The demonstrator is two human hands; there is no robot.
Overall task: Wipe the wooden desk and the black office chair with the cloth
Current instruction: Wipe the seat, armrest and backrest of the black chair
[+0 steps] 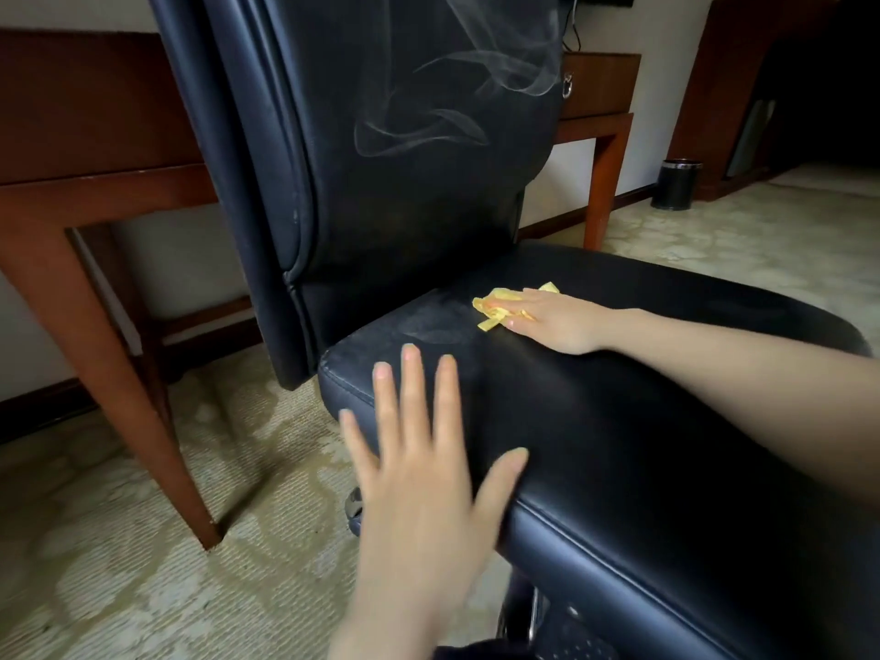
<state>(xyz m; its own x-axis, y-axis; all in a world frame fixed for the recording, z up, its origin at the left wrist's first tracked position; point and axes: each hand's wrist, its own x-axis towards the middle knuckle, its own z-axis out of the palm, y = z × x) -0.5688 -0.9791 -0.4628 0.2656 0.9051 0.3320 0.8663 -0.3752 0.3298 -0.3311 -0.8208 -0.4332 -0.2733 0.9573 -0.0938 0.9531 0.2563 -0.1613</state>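
Note:
The black office chair (643, 421) fills the middle of the view, its backrest upright at the back and its seat stretching to the right. My right hand (557, 321) presses a crumpled yellow cloth (500, 304) flat against the seat near the backrest, fingers straight over it. A dull wiped smear shows on the seat just left of the cloth. My left hand (428, 459) lies with spread straight fingers over the seat's near left edge. The wooden desk (95, 183) stands behind the chair on the left.
The desk's near leg (143, 421) slants down to the patterned carpet at the left. A second desk leg (600, 192) stands right of the backrest. A black waste bin (676, 183) sits on the floor at the back right, beside a dark wooden cabinet (743, 88).

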